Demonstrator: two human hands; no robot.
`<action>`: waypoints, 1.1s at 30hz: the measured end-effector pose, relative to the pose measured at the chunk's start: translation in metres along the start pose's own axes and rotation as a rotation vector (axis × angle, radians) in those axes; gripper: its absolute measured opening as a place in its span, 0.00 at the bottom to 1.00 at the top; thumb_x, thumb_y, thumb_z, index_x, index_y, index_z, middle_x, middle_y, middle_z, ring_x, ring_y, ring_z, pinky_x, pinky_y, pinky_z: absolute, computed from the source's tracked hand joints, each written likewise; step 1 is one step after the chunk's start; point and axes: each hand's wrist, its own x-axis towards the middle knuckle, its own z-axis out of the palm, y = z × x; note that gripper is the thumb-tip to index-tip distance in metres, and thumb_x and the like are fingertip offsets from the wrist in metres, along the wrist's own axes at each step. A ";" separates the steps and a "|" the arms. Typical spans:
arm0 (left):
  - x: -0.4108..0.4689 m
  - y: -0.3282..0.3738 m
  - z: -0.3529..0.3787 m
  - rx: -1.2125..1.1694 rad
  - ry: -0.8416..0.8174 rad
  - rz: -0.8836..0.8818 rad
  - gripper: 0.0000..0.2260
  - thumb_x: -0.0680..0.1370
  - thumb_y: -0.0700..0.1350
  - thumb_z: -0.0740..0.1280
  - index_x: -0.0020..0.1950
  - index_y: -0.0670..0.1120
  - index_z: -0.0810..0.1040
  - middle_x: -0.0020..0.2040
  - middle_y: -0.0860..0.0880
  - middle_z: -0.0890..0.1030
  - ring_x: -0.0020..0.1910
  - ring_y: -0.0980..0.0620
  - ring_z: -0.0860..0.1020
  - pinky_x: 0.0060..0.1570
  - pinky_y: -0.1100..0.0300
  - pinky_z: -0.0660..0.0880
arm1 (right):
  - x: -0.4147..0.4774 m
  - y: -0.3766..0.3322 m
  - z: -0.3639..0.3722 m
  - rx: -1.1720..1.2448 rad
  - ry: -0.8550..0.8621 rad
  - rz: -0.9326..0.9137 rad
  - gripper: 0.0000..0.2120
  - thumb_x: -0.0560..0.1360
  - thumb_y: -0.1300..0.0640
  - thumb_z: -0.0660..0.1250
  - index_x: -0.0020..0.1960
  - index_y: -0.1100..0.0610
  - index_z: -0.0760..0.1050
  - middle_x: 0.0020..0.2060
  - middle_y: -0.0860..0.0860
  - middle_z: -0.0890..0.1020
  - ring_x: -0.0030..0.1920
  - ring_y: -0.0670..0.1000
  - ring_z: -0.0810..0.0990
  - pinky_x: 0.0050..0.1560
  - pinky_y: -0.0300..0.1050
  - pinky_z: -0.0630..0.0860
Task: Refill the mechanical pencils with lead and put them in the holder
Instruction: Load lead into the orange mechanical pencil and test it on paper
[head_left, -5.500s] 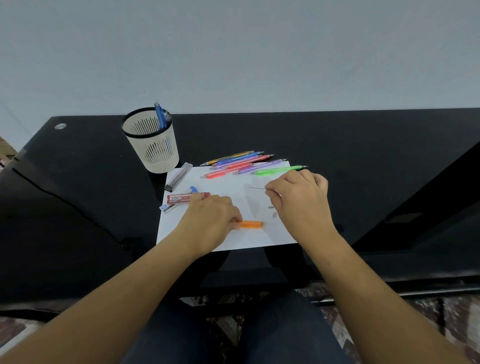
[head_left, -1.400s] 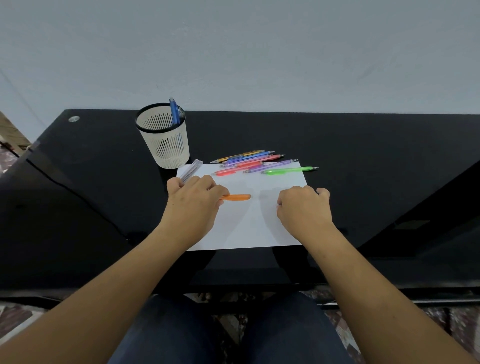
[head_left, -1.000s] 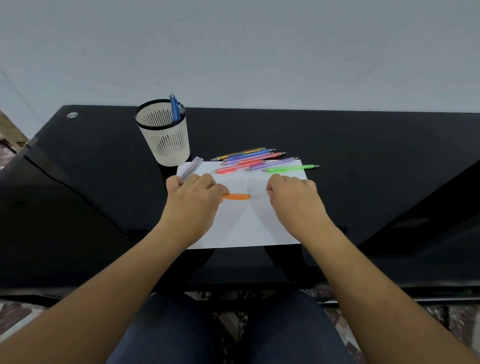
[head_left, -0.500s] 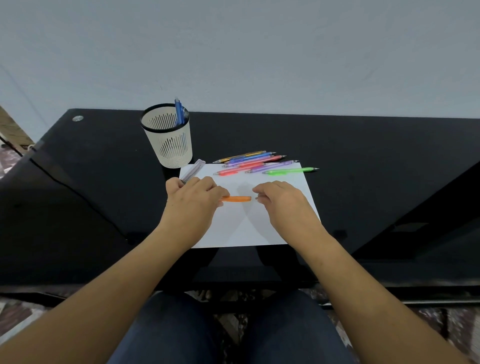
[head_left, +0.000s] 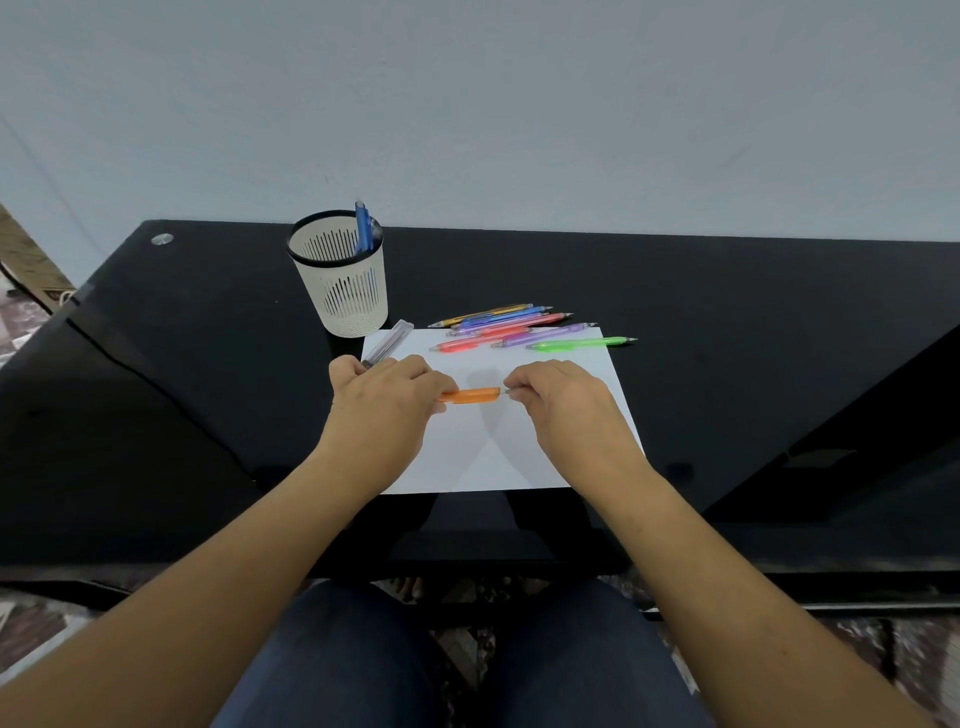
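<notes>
Both hands hold the orange pencil (head_left: 470, 396) over the paper (head_left: 498, 452).
The left hand (head_left: 387, 410) grips one end; the right hand (head_left: 558, 400) pinches the other end, perhaps at a cap, too small to tell. The holder (head_left: 340, 296) stands beyond the left hand, loose pencils (head_left: 519, 328) beyond the right.

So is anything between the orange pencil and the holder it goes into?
Only the clear case lies flat between them, beside the left hand gripping the orange pencil. The holder holds one blue pencil, with room left.
</notes>
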 end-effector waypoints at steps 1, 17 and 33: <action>0.000 0.000 0.000 -0.008 0.002 0.001 0.10 0.74 0.44 0.72 0.54 0.55 0.82 0.48 0.54 0.82 0.45 0.50 0.78 0.44 0.58 0.47 | 0.000 -0.001 0.000 0.013 0.005 0.006 0.11 0.80 0.58 0.61 0.60 0.55 0.77 0.54 0.50 0.80 0.54 0.48 0.75 0.55 0.37 0.69; 0.003 -0.001 0.003 -0.106 -0.147 -0.076 0.12 0.82 0.48 0.59 0.63 0.60 0.75 0.58 0.60 0.77 0.48 0.59 0.70 0.49 0.57 0.51 | 0.000 -0.003 -0.003 0.087 -0.037 0.068 0.10 0.80 0.56 0.61 0.57 0.56 0.77 0.51 0.51 0.79 0.50 0.47 0.73 0.53 0.40 0.72; 0.002 0.001 0.001 -0.127 -0.182 -0.078 0.11 0.82 0.48 0.60 0.60 0.59 0.77 0.54 0.59 0.77 0.48 0.58 0.72 0.49 0.56 0.50 | -0.002 0.006 0.002 -0.007 -0.026 0.005 0.08 0.80 0.56 0.60 0.56 0.55 0.76 0.49 0.50 0.78 0.48 0.46 0.70 0.47 0.39 0.70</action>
